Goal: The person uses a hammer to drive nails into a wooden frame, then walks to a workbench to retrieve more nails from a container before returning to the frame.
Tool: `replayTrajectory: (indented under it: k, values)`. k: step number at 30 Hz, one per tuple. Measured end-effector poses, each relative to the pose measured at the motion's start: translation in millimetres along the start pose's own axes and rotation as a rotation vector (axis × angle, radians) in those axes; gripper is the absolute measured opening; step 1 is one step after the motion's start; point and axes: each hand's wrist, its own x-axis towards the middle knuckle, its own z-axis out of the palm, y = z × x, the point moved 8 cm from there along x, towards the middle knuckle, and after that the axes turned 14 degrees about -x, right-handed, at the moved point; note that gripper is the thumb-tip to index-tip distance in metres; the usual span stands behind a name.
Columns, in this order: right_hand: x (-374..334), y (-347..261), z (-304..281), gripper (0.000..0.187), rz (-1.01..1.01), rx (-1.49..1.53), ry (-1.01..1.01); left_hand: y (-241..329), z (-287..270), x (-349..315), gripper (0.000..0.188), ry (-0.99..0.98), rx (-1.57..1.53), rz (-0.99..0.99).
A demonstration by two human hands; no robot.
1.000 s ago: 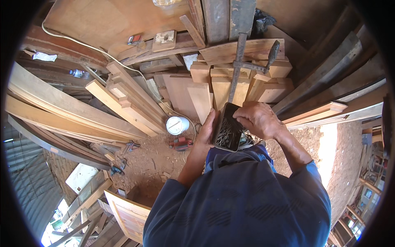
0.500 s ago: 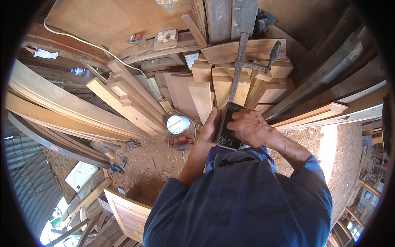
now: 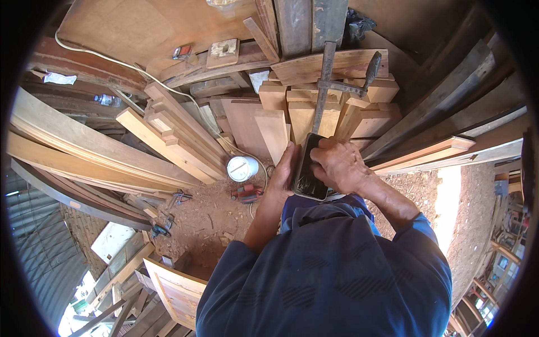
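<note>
At chest height, just above my dark blue shirt, I hold a flat black rectangular object between both hands. My left hand lies along its left edge, palm against the side and fingers extended upward. My right hand is curled over its right half, fingers folded onto the dark face, so the grip is closed on the object from both sides. What the object is cannot be determined; its surface is glossy and dark.

Directly beyond it stands a long metal bar clamp with a dark handle, set against stacked light wood blocks. Long planks lean at left. On the sawdust-covered ground sit a white round tin and, just beside it, a small red tool. A white cable runs across the upper boards.
</note>
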Motion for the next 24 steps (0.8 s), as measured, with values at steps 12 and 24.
replayTrajectory:
  k: [12,24]
  values:
    - [-2.2,22.4,-27.7,0.013,0.117,0.071,0.183,-0.6,-5.5,-0.2,0.056,0.025,0.007,0.003]
    - [-8.7,-22.3,17.7,0.016,-0.257,-0.082,-0.291,-5.7,5.8,-2.4,0.057,-0.001,0.048,-0.018]
